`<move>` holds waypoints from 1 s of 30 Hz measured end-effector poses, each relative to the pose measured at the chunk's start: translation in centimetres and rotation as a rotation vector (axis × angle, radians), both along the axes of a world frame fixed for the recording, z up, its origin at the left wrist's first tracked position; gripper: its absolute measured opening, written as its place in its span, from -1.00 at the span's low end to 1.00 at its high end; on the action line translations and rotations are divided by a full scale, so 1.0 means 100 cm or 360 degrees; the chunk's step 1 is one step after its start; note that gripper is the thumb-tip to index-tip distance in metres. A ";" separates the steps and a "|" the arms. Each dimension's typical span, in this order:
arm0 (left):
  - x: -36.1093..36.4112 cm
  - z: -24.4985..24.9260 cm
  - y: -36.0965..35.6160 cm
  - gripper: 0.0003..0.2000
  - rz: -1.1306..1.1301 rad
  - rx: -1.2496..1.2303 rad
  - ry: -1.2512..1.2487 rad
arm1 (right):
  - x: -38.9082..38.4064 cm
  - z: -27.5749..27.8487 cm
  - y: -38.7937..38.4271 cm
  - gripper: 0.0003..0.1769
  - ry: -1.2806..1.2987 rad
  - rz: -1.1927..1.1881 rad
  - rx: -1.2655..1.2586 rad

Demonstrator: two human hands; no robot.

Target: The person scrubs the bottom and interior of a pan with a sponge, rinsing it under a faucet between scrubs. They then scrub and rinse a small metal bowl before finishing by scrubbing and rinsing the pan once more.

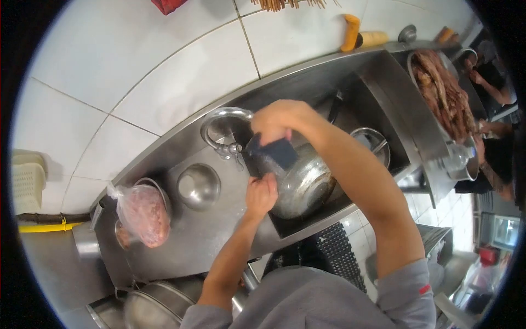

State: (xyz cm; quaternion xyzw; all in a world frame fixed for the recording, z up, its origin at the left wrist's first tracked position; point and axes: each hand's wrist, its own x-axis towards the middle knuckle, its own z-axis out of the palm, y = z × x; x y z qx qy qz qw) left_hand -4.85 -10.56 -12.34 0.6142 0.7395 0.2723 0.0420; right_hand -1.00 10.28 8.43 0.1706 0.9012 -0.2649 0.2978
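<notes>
My right hand (276, 122) is closed on a dark scouring pad (281, 153), above the far side of a large metal bowl (306, 192). The bowl lies tilted in the sink basin (341, 104), its surface wet and streaked. At the bowl's left edge, my left hand (262, 193) grips the rim with bent fingers. Just left of my right hand, the curved faucet (224, 115) arches over the sink's divider. A round strainer-like pan (378, 143) rests in the basin beyond my right forearm.
On the left counter stand a small steel bowl (198, 186) and a plastic bag of pink meat (143, 216). A container of long brown meat pieces (438, 90) sits at right, near a person's arms (490, 90). An orange-handled object (350, 33) lies on the back ledge.
</notes>
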 end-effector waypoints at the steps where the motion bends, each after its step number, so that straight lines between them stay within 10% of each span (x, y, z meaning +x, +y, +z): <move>1: 0.003 0.007 0.000 -0.68 0.0005 -0.0002 -0.0008 | 0.001 -0.010 0.005 -0.71 0.0162 0.0100 0.0202; 4: 0.004 0.018 0.003 -0.69 0.0092 -0.0039 -0.0137 | 0.003 -0.005 0.004 -0.69 0.0228 0.0268 0.0423; 6: 0.002 0.012 0.001 -0.69 0.0076 -0.0024 -0.0188 | 0.006 0.000 -0.003 -0.68 0.0080 0.0014 -0.0197; 11: -0.004 -0.004 0.000 -0.67 0.0025 -0.0013 -0.0112 | 0.003 -0.012 0.001 -0.64 0.0172 0.0243 0.0367; 13: 0.000 0.000 -0.003 -0.63 0.0005 -0.0014 -0.0087 | 0.022 -0.005 0.004 -0.68 0.0147 -0.0047 -0.0183; 17: 0.002 0.010 0.000 -0.62 0.0097 -0.0105 -0.0190 | 0.126 -0.079 0.070 -0.69 0.1337 -0.0107 0.0506; 22: 0.006 0.012 0.001 -0.63 0.0120 -0.0048 -0.0138 | 0.246 -0.161 0.070 -0.75 -0.0063 -0.1605 0.0251; 23: 0.004 0.015 0.000 -0.64 0.0103 -0.0187 -0.0242 | 0.276 -0.252 0.073 -0.73 0.0202 -0.1282 0.0939; 30: 0.006 0.030 -0.004 -0.39 0.0009 -0.0397 -0.0181 | 0.275 -0.326 0.054 -0.73 0.0046 -0.1016 0.0816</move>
